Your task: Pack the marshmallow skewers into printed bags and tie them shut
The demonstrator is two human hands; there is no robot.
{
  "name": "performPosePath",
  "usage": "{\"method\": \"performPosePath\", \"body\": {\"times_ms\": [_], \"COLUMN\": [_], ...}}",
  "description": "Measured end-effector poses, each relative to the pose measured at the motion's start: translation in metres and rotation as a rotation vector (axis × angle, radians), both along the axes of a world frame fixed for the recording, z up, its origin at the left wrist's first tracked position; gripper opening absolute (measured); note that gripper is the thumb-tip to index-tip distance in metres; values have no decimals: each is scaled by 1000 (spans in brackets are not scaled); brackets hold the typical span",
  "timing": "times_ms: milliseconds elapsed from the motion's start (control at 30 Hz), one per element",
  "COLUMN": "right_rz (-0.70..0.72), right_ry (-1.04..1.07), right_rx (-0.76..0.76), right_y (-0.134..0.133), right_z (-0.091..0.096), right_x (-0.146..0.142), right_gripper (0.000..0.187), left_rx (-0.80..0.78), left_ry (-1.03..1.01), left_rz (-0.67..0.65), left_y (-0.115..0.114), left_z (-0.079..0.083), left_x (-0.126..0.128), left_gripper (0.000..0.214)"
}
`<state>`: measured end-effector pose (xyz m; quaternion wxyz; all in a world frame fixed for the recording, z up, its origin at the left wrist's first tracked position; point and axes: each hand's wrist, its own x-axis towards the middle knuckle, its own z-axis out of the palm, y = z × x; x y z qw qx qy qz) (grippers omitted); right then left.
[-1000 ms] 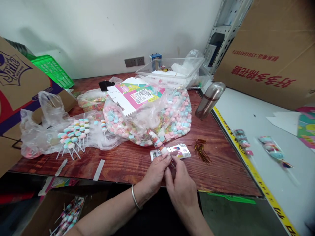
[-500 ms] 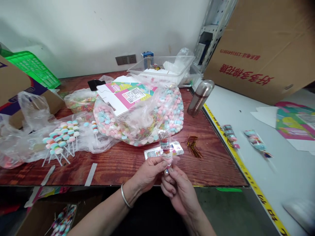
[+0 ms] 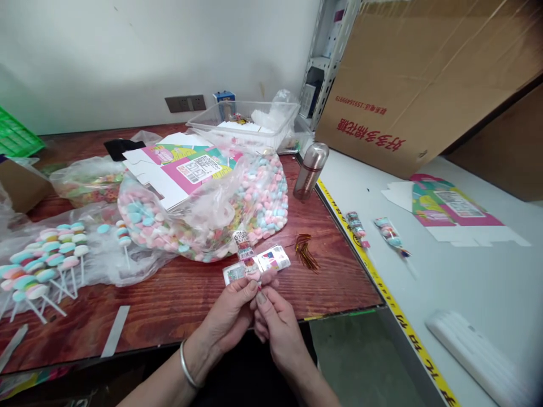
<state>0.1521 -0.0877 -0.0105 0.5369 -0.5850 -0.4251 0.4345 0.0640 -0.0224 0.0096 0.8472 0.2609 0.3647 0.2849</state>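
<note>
I hold a wrapped candy stick (image 3: 245, 253) between the fingertips of my left hand (image 3: 231, 308) and my right hand (image 3: 275, 322), pinching it at its lower end, just above the near edge of the wooden table. It stands nearly upright, tilted a little to the left. It is a short stack of small round candies in pastel pink, blue and white, sealed in a clear printed sleeve with a dark patterned band near the top. Its lower tip is hidden behind my fingers.
</note>
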Motion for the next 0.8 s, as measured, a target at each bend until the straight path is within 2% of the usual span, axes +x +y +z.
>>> {"method": "performPosePath", "body": {"times_ms": [67,133,167,233,300,400,567,700,800], "right_rz": [105,76,2,-226,-308,-286,-239,-247,-304], "right_ry": [-55,-306,-510,-957,-1109,-1205,-1314,-1326,-1292], "right_rx": [13,34,16,-152,-253,-318,-359,-374,-378], "right_y": [1,5,9,17,27,40,49,53,49], "right_z": [6,14,17,18,13,2,-9,-10,-2], "right_x": [18,48,65,99,126,144,142,144,142], "right_gripper": [37,29,26,24,20,18,17,16,15], "left_rx": [9,96,138,191,202,202,282,536,791], "left_ry": [-13,43,82,157,203,229,295,448,580], "left_rz": [0,101,155,211,208,194,132,-1,-28], "left_y": [3,9,13,20,24,25,25,29,33], "left_z": [-1,-2,-2,-2,-1,0,-4,-7,-5], "left_x": [-1,-3,-3,-5,-5,-4,-1,-1,-1], "left_gripper": [28,24,23,24,27,29,30,23,19]}}
